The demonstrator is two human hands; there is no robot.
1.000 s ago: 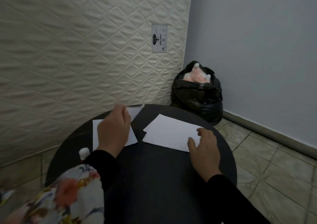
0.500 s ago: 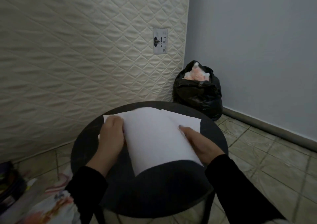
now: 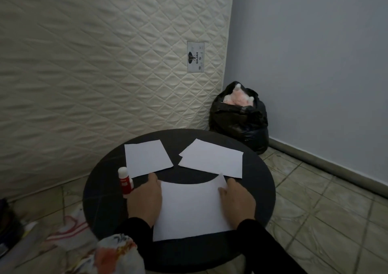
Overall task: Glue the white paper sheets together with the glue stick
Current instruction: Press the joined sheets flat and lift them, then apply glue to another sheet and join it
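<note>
Both hands lie on the near sheet, one at each side edge. Left hand: palm down at the sheet's left edge, fingers straight and together, pointing away from the body, flat on the paper's margin and the table; not curled around anything. Right hand: at the sheet's right edge, fingers laid over the paper near its far right corner, which lifts slightly off the table; whether the thumb pinches that corner from below cannot be told. Both forearms wear black sleeves. Left to right otherwise: a quilted cream mattress stands on end against the wall, a small label near its right edge. Cloth and clutter on the tiled floor at lower left are too dim to identify. A patterned fabric with orange flowers sits at the bottom edge, just left of the left sleeve. The round black table carries the glue stick, red body, white cap, upright, just beside the left hand and near the corner of the left sheet. This sheet lies flat at the far left of the tabletop. To its right, apart from it, lies a small stack of sheets, edges slightly offset. Behind the table, in the room corner, stands a black bag with something pink and white showing at its open top. A grey wall fills the right side.
</note>
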